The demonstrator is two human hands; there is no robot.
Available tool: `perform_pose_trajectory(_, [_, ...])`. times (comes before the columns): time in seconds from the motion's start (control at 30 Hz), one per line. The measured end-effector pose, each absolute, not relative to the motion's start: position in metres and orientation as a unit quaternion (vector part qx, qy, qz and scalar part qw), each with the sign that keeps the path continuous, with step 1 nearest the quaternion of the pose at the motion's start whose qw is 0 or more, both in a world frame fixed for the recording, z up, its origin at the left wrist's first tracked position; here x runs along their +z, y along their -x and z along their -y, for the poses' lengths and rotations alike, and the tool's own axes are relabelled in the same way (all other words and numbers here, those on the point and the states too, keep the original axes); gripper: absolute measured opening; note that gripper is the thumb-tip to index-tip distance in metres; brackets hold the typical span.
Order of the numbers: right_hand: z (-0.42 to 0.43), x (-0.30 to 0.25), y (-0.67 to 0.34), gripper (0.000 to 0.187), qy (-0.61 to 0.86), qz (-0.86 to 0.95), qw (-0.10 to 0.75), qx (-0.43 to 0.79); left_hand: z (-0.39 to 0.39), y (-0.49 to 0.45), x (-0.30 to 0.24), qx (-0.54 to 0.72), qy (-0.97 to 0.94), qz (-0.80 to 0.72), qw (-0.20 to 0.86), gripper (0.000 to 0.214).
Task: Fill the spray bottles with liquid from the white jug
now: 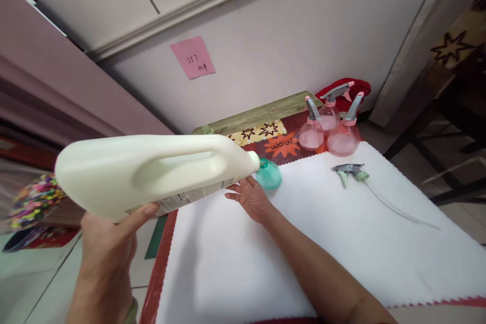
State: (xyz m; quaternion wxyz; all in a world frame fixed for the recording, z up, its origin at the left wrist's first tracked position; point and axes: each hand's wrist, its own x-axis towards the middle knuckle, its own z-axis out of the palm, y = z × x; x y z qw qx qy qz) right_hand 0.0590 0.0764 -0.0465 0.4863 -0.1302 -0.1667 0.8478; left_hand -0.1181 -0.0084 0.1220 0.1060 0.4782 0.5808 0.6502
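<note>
A large pale cream jug (114, 167) with a moulded handle lies tipped on its side in the air, its mouth pointing right. My left hand (114, 238) is closed around its underside near the base, thumb along the label. The jug's mouth meets the top of a small translucent green bottle (269, 174) standing on the white cover; any liquid flow is hidden. My right hand (250, 198) is beside that bottle under the jug's neck, fingers stretched apart; whether it touches either is unclear. A grey and green spray head (351, 172) with a long tube lies to the right.
Three pink spray bottles (342, 139) stand at the table's back right, near a red item (364, 86). A white cover (228, 263) lies over the table. A pink note (193, 58) is on the wall behind. Colourful small items (36, 200) are at the left.
</note>
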Motion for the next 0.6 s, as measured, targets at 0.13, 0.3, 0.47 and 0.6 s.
perform_pose_trajectory(0.13, [-0.0761, -0.0455, -0.0593, 0.05, 0.129, 0.167, 0.486, 0.848, 0.0081, 0.1197, 0.1222, 0.647, -0.477, -0.586, 0.1, 0.064])
perform_pose_trajectory(0.3, [-0.076, -0.0443, -0.0601, 0.051, 0.131, 0.165, 0.485, 0.848, 0.0097, 0.1213, 0.1228, 0.639, -0.462, -0.608, 0.096, 0.066])
perform_pose_trajectory(0.47, [-0.076, -0.0445, -0.0598, 0.05, 0.127, 0.165, 0.485, 0.85, 0.0104, 0.1197, 0.1249, 0.625, -0.45, -0.632, 0.085, 0.068])
perform_pose_trajectory(0.6, [-0.0755, -0.0451, -0.0601, 0.049, 0.124, 0.175, 0.487, 0.847, 0.009, 0.1183, 0.1258, 0.633, -0.46, -0.614, 0.1, 0.063])
